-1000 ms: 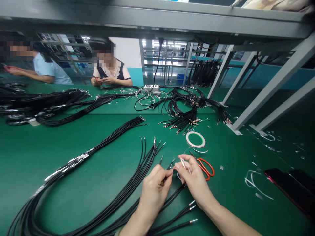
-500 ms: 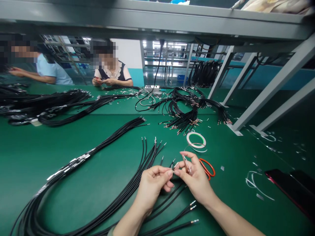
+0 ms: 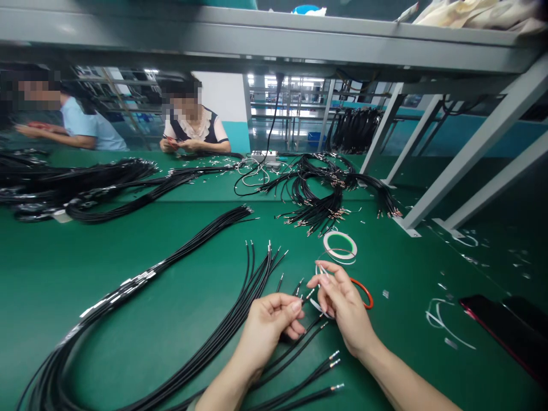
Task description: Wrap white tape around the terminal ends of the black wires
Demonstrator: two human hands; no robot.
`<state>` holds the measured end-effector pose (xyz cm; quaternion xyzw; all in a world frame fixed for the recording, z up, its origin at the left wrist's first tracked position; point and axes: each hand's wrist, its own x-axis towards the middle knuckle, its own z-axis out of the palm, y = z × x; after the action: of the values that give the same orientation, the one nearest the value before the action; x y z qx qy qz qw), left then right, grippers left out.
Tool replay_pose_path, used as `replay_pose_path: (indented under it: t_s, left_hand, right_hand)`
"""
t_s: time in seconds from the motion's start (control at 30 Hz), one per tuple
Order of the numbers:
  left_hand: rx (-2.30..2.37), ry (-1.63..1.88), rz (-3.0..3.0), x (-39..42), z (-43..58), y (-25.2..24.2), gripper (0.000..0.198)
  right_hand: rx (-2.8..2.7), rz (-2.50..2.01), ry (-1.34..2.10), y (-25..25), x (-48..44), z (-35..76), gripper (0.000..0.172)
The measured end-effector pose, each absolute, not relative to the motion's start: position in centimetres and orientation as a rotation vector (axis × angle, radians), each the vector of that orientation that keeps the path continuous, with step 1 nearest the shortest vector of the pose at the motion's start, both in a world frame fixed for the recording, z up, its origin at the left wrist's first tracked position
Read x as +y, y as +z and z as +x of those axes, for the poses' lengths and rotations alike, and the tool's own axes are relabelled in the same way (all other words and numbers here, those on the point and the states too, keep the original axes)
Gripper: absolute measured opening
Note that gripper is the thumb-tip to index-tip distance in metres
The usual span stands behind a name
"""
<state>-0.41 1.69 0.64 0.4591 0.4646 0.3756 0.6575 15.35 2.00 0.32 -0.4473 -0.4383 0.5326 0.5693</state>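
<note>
My left hand [image 3: 274, 319] is closed in a pinch on a black cable [image 3: 305, 300], its bare metal tip poking out past the fingertips. Just to the right, my right hand [image 3: 342, 302] is closed on a thin white strip [image 3: 318, 268] that loops around its fingers. A small gap separates the two hands. Behind my right hand shows the orange handle of scissors [image 3: 366, 295]; their blades are hidden. Under and around my hands lie black cables [image 3: 240, 305] with metal ends, curving in a large U-shaped bundle on the green table [image 3: 180, 308].
A roll of white tape [image 3: 340, 245] lies beyond my right hand. Farther back are coiled cables [image 3: 321, 197] and a cable pile [image 3: 85, 177]. A dark phone-like object [image 3: 505, 331] lies right. Metal legs [image 3: 466, 154] hold a shelf overhead. Two co-workers sit across the table.
My right hand has drawn slightly away from my left, fingers turned inward, with the white strip. The cable tip between the hands now shows. More of the scissors' handle is covered.
</note>
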Motion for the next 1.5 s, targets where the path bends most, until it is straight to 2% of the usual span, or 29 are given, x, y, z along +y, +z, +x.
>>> replay_pose_path:
  t_s: [0.13, 0.23, 0.43, 0.63, 0.8, 1.0, 1.23, 1.5]
  left_hand:
    - [1.071, 0.71, 1.674, 0.7, -0.1, 0.4, 0.01]
    - [1.084, 0.574, 1.917, -0.1, 0.1, 0.2, 0.013]
    - [1.15, 0.515, 1.735, -0.3, -0.8, 1.4, 0.014]
    - [1.123, 0.522, 1.6, -0.3, -0.6, 1.3, 0.019]
    - [1.428, 0.5, 1.966, 0.7, -1.6, 0.5, 0.014]
    - [1.814, 0.558, 1.917, 2.0, -2.8, 1.1, 0.014]
    - [1.441, 0.91, 1.692, 1.6, -1.3, 0.6, 0.021]
    - [1.38, 0.984, 1.597, 1.2, -0.3, 0.6, 0.018]
  right_hand:
    - [-1.021, -1.031, 1.212, 0.4, 2.1, 15.6, 0.02]
    - [-1.071, -1.003, 1.271, 0.2, 2.1, 15.7, 0.019]
    - [-1.154, -1.004, 1.365, 0.0, 2.1, 15.7, 0.026]
    - [-1.307, -1.146, 1.232, -0.7, 1.9, 15.5, 0.026]
    - [-1.483, -1.298, 1.188, -1.8, 1.5, 15.2, 0.02]
    - [-1.583, -1.375, 1.296, -1.8, 1.2, 15.6, 0.015]
    - [-1.58, -1.339, 1.326, -1.4, 0.9, 15.6, 0.018]
    - [-1.394, -1.21, 1.454, -1.3, 0.9, 15.1, 0.032]
